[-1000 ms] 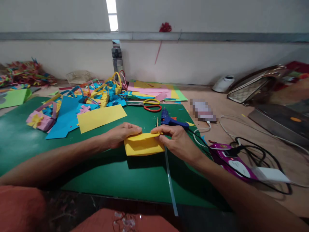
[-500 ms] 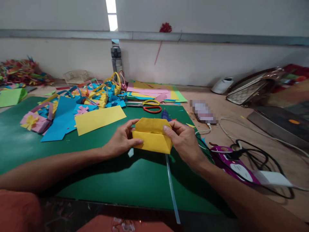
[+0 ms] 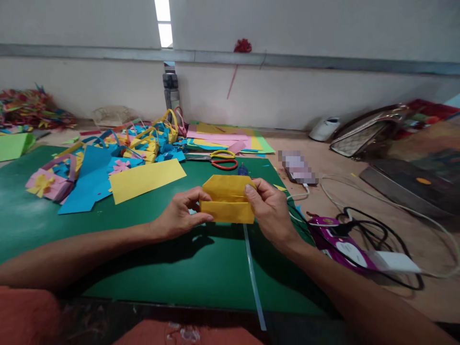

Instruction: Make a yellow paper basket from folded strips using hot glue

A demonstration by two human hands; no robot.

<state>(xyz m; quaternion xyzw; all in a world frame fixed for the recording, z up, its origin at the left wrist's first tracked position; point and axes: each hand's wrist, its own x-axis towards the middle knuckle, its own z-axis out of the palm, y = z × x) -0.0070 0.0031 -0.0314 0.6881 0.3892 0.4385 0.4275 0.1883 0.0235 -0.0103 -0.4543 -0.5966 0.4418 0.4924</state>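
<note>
Between my two hands, above the green mat (image 3: 172, 273), is a folded yellow paper box (image 3: 227, 212) with a raised flap at its back. My left hand (image 3: 183, 211) pinches its left end, thumb in front and fingers behind. My right hand (image 3: 269, 208) grips the right end, its thumb pressed on the flap's corner. Behind the box a blue glue gun (image 3: 243, 169) is mostly hidden. A clear glue stick (image 3: 254, 278) runs from under the box toward the mat's front edge. Beyond lie scissors (image 3: 223, 160) with red and yellow handles.
To the left are a yellow paper strip (image 3: 147, 179), blue paper (image 3: 86, 179) and several small paper baskets (image 3: 50, 182). Coloured sheets (image 3: 230, 136) are stacked at the back. On the right lie a phone (image 3: 298, 167), a purple power strip (image 3: 338, 244) with tangled cables, and a bag (image 3: 366, 132).
The yellow box has tilted, so its front wall now looks flatter and its right end no longer shows. My left fingers have shifted a little at its left end. The view has moved slightly.
</note>
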